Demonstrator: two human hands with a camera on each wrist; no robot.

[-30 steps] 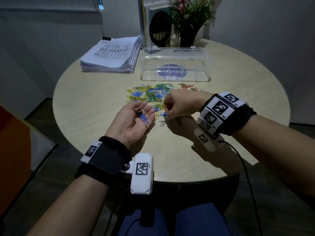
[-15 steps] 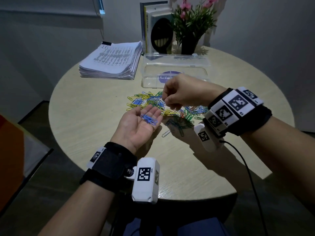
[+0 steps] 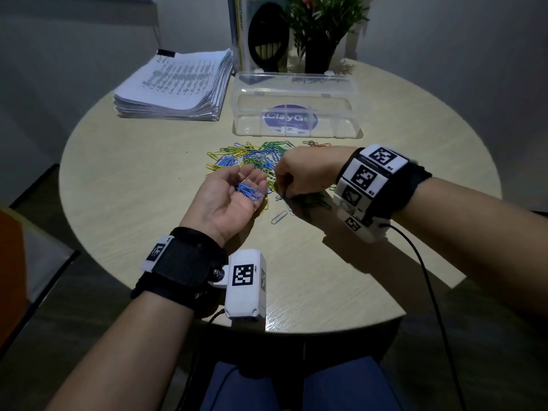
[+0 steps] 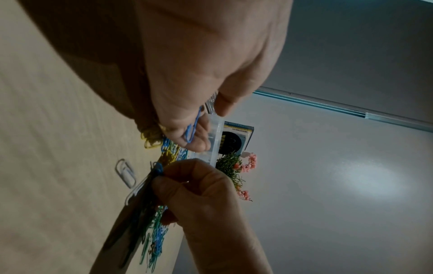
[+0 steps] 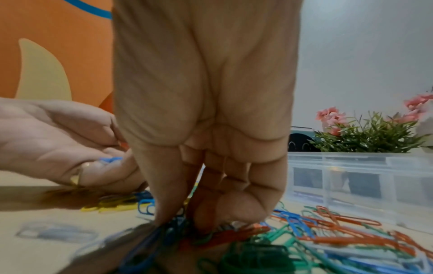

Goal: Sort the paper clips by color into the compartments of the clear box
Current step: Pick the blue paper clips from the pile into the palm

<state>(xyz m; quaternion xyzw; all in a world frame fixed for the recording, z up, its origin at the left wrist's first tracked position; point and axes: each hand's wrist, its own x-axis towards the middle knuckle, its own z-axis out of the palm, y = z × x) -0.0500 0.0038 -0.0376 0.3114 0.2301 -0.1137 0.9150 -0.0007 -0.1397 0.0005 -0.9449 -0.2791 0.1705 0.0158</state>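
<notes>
Loose clips (image 3: 252, 157) of mixed colours lie heaped mid-tabletop (image 3: 142, 179), just in front of the clear box (image 3: 296, 114). Left hand (image 3: 228, 197), palm up with fingers relaxed, cradles several blue clips (image 3: 249, 191). Right hand (image 3: 302, 176), fingers curled downward, pinches a blue clip (image 4: 157, 169) at the heap's near edge. One white clip (image 3: 279, 217) lies apart.

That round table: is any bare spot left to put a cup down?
Yes. The table is bare left of the paper clips, below the paper stack, and along its near edge. It is crowded mid-table, where both hands work before the clear box.
</notes>
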